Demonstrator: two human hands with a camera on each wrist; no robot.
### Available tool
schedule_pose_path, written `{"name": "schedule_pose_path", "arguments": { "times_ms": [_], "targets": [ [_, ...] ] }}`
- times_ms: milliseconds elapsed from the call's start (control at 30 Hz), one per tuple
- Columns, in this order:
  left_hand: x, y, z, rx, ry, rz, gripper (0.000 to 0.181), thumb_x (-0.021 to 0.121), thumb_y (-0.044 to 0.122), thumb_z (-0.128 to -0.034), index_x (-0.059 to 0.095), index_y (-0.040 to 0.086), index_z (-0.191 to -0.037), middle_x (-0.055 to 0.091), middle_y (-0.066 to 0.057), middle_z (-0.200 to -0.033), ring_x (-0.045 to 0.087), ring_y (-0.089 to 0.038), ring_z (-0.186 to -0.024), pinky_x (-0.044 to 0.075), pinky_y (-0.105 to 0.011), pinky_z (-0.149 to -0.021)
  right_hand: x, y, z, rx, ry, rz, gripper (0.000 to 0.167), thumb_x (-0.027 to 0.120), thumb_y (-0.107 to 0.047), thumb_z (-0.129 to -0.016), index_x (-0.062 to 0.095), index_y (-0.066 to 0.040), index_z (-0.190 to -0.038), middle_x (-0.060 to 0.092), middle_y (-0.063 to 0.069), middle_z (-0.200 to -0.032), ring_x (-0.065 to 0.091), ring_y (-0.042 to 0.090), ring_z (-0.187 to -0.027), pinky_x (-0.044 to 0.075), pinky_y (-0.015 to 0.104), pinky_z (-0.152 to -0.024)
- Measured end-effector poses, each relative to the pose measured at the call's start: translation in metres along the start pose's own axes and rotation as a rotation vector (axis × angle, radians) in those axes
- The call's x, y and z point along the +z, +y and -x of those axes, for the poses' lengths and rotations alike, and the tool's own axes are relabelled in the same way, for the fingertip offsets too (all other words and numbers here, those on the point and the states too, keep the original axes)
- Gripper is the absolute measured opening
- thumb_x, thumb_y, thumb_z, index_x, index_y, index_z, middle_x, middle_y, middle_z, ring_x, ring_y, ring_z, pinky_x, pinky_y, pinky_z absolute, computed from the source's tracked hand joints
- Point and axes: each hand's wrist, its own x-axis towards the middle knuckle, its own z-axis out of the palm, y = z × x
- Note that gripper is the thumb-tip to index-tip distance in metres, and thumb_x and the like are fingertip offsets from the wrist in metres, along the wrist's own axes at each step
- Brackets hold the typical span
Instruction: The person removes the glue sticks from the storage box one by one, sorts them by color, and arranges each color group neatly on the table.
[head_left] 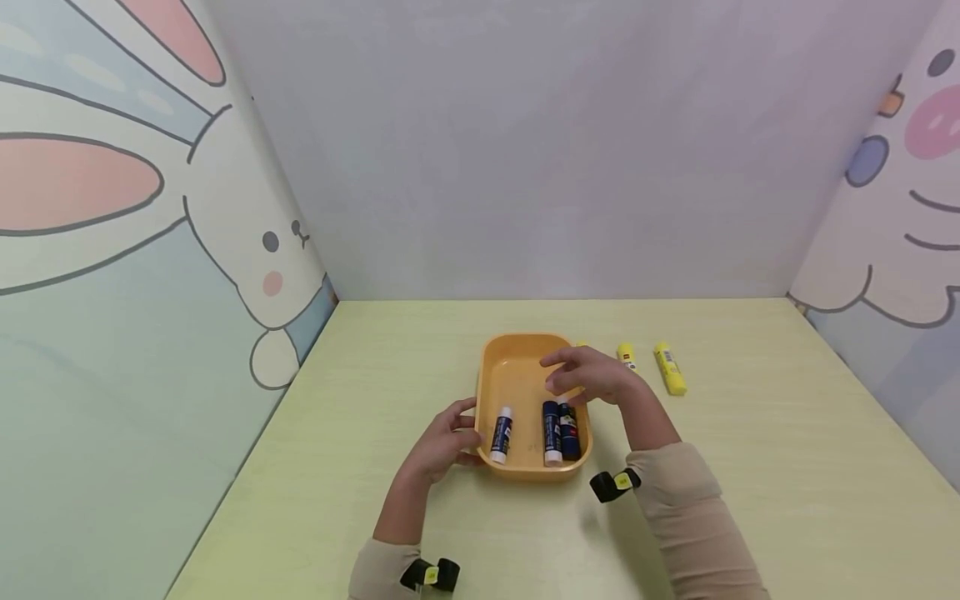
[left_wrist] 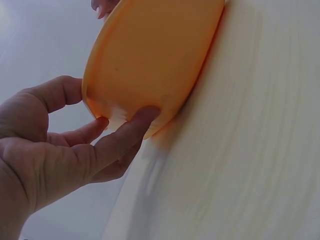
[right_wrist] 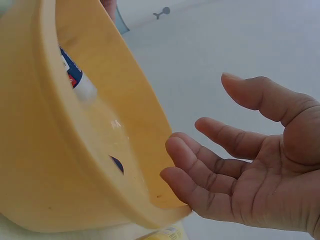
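Observation:
An orange box (head_left: 527,472) lies on the table, its side wall (left_wrist: 145,55) close up in the left wrist view. My left hand (head_left: 442,442) grips its left side near the front corner; the left wrist view shows the fingers of that hand (left_wrist: 65,145) against rim and wall. Inside are a blue glue stick (head_left: 501,435) at the left and two more, a blue stick (head_left: 552,433) and a darker one (head_left: 570,433), side by side at the right. Above the box's right side is my right hand (head_left: 592,373), fingers spread and holding nothing; the right wrist view shows its palm (right_wrist: 250,165).
Beyond the box's right side, two yellow glue sticks, one upper (head_left: 626,356) and one farther right (head_left: 670,369), lie on the pale table (head_left: 750,433). A bit of another yellow one (head_left: 581,343) shows behind the box's rim. A grey wall (head_left: 525,167) stands behind.

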Motion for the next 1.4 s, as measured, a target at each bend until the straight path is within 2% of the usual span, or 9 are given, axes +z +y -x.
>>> {"name": "schedule_pose_path", "arguments": {
  "times_ms": [200,333,500,700,833,1067,1400],
  "targets": [
    [-0.001,0.000,0.000,-0.002,0.003,-0.002,0.067,0.059,-0.002,-0.0801,0.032,0.004,-0.142,0.047,-0.026,-0.120,0.060,-0.031,-0.089,0.053,-0.047,-0.069,0.008,-0.003,-0.007,0.035,0.003,0.031,0.053,0.064,-0.011,-0.085,0.045,0.003,-0.132,0.058,0.015,-0.107,0.055,0.032,-0.101,0.048,0.052,-0.082],
    [-0.002,-0.002,-0.001,-0.002,0.008,-0.005,0.067,0.058,-0.002,-0.0799,0.033,0.004,-0.141,0.047,-0.025,-0.119,0.060,-0.031,-0.089,0.054,-0.045,-0.068,0.012,-0.002,-0.013,0.045,-0.008,0.063,0.055,0.065,-0.014,-0.084,0.045,0.003,-0.132,0.053,0.018,-0.119,0.053,0.033,-0.105,0.049,0.050,-0.080],
    [-0.001,-0.002,-0.002,-0.010,0.012,-0.002,0.067,0.059,-0.002,-0.0797,0.033,0.004,-0.141,0.047,-0.025,-0.119,0.060,-0.031,-0.090,0.054,-0.045,-0.068,0.018,0.002,-0.021,0.102,0.023,0.086,0.053,0.067,-0.015,-0.084,0.049,-0.002,-0.132,0.046,0.016,-0.129,0.051,0.031,-0.107,0.049,0.049,-0.080],
    [0.000,-0.002,-0.001,-0.018,0.006,0.016,0.066,0.058,-0.003,-0.0807,0.033,0.004,-0.142,0.047,-0.025,-0.119,0.060,-0.031,-0.090,0.053,-0.048,-0.070,0.025,0.009,-0.032,0.163,0.079,0.048,0.048,0.066,-0.016,-0.085,0.052,-0.004,-0.129,0.056,0.011,-0.113,0.055,0.031,-0.101,0.050,0.048,-0.075],
    [-0.001,-0.002,-0.001,-0.013,0.007,0.010,0.066,0.058,-0.003,-0.0807,0.033,0.004,-0.141,0.047,-0.025,-0.119,0.060,-0.031,-0.090,0.053,-0.047,-0.070,0.027,0.009,-0.038,0.178,0.078,0.004,0.047,0.065,-0.016,-0.087,0.051,-0.003,-0.130,0.058,0.011,-0.108,0.056,0.031,-0.098,0.050,0.047,-0.076],
    [0.007,0.028,0.019,-0.016,-0.020,0.007,0.065,0.055,-0.005,-0.0818,0.030,-0.002,-0.141,0.042,-0.033,-0.122,0.057,-0.039,-0.096,0.051,-0.051,-0.075,0.026,0.011,-0.049,0.245,0.090,-0.038,0.045,0.066,-0.012,-0.085,0.053,-0.004,-0.127,0.058,0.013,-0.105,0.056,0.028,-0.091,0.053,0.040,-0.072],
    [0.006,0.023,0.016,-0.010,-0.026,0.018,0.065,0.055,-0.006,-0.0813,0.029,-0.003,-0.141,0.042,-0.033,-0.122,0.057,-0.040,-0.096,0.051,-0.052,-0.075,0.023,0.014,-0.064,0.339,0.026,-0.029,0.043,0.069,-0.006,-0.081,0.055,0.000,-0.121,0.058,0.017,-0.101,0.057,0.029,-0.086,0.054,0.039,-0.071]
  ]
}}
